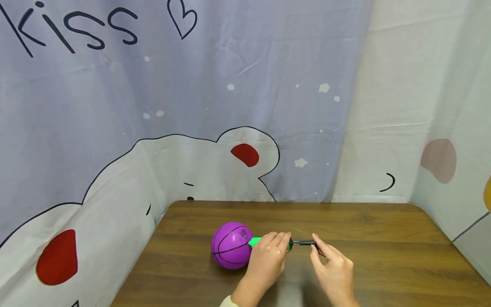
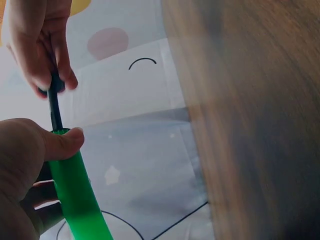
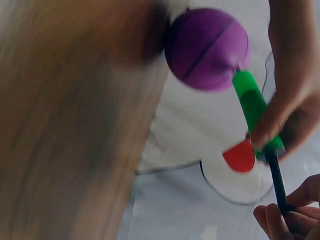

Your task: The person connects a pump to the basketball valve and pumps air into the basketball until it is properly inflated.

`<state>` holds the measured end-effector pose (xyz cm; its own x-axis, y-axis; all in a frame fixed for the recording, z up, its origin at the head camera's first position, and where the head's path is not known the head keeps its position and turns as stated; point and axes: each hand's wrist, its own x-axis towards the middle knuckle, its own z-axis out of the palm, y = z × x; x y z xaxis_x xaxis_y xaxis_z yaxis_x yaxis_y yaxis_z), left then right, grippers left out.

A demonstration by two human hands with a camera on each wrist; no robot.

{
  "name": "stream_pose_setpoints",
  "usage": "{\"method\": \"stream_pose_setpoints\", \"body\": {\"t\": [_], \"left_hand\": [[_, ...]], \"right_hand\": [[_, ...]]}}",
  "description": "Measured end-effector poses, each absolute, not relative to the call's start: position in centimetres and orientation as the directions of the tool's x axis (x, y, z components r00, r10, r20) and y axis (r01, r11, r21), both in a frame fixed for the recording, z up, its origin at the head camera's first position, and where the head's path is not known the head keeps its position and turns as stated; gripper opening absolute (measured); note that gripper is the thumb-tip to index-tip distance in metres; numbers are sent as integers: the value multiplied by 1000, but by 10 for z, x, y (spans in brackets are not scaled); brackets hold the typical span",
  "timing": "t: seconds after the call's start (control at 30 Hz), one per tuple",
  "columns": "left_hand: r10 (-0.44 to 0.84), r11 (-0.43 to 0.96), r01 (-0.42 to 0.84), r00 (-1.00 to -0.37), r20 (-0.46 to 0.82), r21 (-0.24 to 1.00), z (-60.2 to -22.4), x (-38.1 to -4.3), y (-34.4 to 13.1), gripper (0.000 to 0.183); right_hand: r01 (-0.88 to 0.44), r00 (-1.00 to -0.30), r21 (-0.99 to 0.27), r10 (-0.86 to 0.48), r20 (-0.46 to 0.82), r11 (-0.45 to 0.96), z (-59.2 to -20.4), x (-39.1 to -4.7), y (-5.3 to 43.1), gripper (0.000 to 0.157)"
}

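Note:
A purple ball [image 1: 232,246] with black lines sits on the wooden table, left of both hands. The green hand pump [image 1: 255,241] meets its right side, and in the right wrist view a thin tip joins the pump [image 3: 248,95] to the ball [image 3: 207,50]. My left hand [image 1: 267,260] grips the green barrel, thumb near its end in the left wrist view. Out of the barrel comes a black rod [image 1: 303,242]. My right hand [image 1: 333,269] pinches the handle at the rod's far end between thumb and fingers; the handle is mostly hidden.
The brown wooden table [image 1: 383,238] spreads beneath the ball and hands. Behind it and at both sides hangs a printed curtain [image 1: 299,128] with white bear shapes, red patches and lettering.

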<state>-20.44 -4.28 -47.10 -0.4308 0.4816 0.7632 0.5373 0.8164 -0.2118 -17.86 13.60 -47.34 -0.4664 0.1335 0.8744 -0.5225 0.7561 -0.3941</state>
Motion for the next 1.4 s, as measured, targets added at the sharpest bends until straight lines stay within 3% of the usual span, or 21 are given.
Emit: {"method": "stream_pose_setpoints", "body": {"t": [0.37,0.63,0.9,1.1,1.4], "left_hand": [[490,787,599,-464,738,-146,-470,-205,-47,45],[487,795,592,-490,724,-134,-467,-208,-55,45],[486,796,589,-487,726,-138,-468,-208,-56,46],[483,798,585,-481,731,-143,-470,-208,-56,46],[479,808,557,-425,768,-195,-472,-208,-48,40]], "right_hand": [[-561,-509,-420,103,855,714,-470,-178,141,38],[-496,-512,-467,188,838,732,-462,-176,171,35],[-443,-559,-516,224,798,733,-462,-177,181,35],[-464,-527,-482,205,825,743,-464,-176,178,35],[-509,-481,-424,162,862,749,-471,-177,145,33]]}}
